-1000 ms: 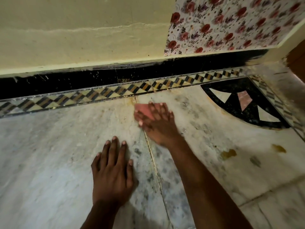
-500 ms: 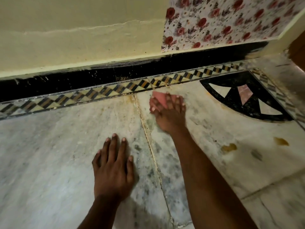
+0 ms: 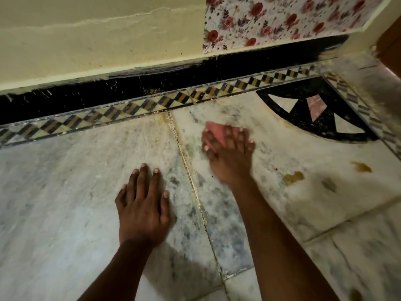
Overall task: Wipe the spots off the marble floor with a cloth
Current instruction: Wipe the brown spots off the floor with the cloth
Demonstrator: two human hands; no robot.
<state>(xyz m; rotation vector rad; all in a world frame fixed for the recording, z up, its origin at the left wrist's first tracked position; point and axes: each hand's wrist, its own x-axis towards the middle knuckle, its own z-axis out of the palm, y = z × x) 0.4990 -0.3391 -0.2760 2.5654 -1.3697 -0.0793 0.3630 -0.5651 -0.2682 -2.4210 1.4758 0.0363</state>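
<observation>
Right hand (image 3: pixel 227 157): fingers spread and pressed flat on a pink cloth (image 3: pixel 217 134), pinning it to the marble floor (image 3: pixel 65 192) rather than gripping it; blurred, likely mid-stroke. The flat press looks meant to load the cloth evenly for scrubbing.

Left hand (image 3: pixel 143 205): open, palm down, empty, resting on the neighbouring slab across the grout joint (image 3: pixel 195 192); probably a brace for the body's weight.

Cloth: mostly hidden beneath the fingers, lying near the patterned inlay border (image 3: pixel 152 104) and left of the black fan-shaped corner inlay (image 3: pixel 314 109).

Spots outstanding: two ochre stains (image 3: pixel 293 178) (image 3: pixel 361 167) and a dull greenish smear (image 3: pixel 328 184), all well to the right of the cloth; a further mark at the lower right edge (image 3: pixel 355 295). Greyish mottling flanks the joint. Judged: wiping under way, much left.
</observation>
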